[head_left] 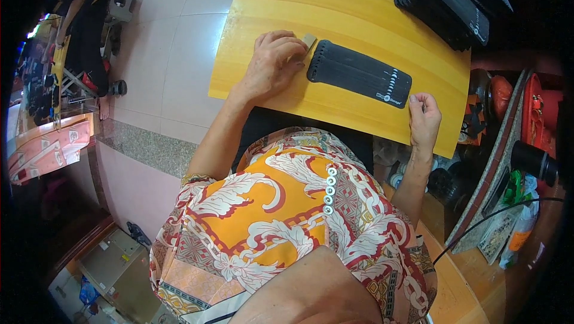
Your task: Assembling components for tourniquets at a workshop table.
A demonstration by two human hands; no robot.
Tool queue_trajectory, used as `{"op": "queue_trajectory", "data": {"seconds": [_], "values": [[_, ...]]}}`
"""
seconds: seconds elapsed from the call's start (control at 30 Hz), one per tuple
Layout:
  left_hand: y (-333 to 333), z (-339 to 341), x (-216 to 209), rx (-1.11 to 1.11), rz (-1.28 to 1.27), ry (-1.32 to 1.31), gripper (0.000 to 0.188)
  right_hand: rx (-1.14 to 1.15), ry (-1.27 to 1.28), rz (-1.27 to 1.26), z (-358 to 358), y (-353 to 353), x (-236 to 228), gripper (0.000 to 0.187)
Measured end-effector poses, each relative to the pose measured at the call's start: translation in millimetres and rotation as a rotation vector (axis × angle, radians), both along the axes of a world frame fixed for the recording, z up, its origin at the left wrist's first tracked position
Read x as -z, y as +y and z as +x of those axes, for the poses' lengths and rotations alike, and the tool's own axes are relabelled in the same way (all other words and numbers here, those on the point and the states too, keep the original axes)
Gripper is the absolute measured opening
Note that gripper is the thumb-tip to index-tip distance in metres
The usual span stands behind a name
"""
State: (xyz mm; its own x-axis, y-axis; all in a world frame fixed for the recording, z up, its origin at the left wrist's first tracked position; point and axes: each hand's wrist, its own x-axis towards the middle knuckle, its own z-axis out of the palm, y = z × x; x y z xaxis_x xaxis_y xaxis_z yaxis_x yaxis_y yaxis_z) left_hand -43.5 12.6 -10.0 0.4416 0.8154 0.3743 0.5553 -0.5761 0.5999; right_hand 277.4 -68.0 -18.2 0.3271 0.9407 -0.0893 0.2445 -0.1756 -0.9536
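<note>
Head view, looking down at your work table. Your left hand (272, 61) lies knuckles-up on the yellow wooden table (263, 1), its fingers curled together over a small tan block (309, 39) at the left end of a flat black strap (359, 73); the fingertips touch that end of the strap. The strap lies flat across the table between your two hands, running from upper left to lower right, with a row of pale dots and a round mark near its right end. Your right hand (424, 118) rests at the near edge of the table, just beside the strap's right end, with fingers bent inward and thumb against them; whether it pinches anything cannot be told. A stack of black straps (445, 4) sits at the far right of the table, well apart from both hands. Your patterned orange shirt (269, 216) fills the foreground.
</note>
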Motion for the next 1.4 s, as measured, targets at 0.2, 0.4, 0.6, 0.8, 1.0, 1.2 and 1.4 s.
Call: {"op": "queue_trajectory", "data": {"seconds": [0.2, 0.4, 0.6, 0.8, 1.0, 1.2, 1.4], "values": [[-2, -1, 3, -0.092, -0.052, -0.033, 0.024, 0.002, -0.046, -0.027, 1, 1, -2, 0.011], [-6, 6, 0, -0.129, -0.047, -0.034, 0.023, 0.009, -0.063, -0.027, 3, 1, 2, 0.011], [-7, 9, -1, -0.11, 0.017, -0.013, 0.025, 0.019, -0.038, -0.045, -1, 0, -3, 0.011], [-7, 7, 4, -0.091, 0.041, 0.0, 0.027, 0.003, -0.045, -0.034, 0, 1, 2, 0.011], [-7, 7, 3, -0.09, 0.052, -0.006, 0.026, 0.015, -0.066, -0.043, -1, 0, 1, 0.011], [-6, 7, 4, -0.088, 0.058, 0.025, 0.024, -0.003, -0.078, 0.017, -1, 1, 3, 0.01], [-5, 7, 6, -0.102, 0.059, -0.003, 0.021, 0.01, -0.043, -0.021, -2, 2, 1, 0.01]]}}
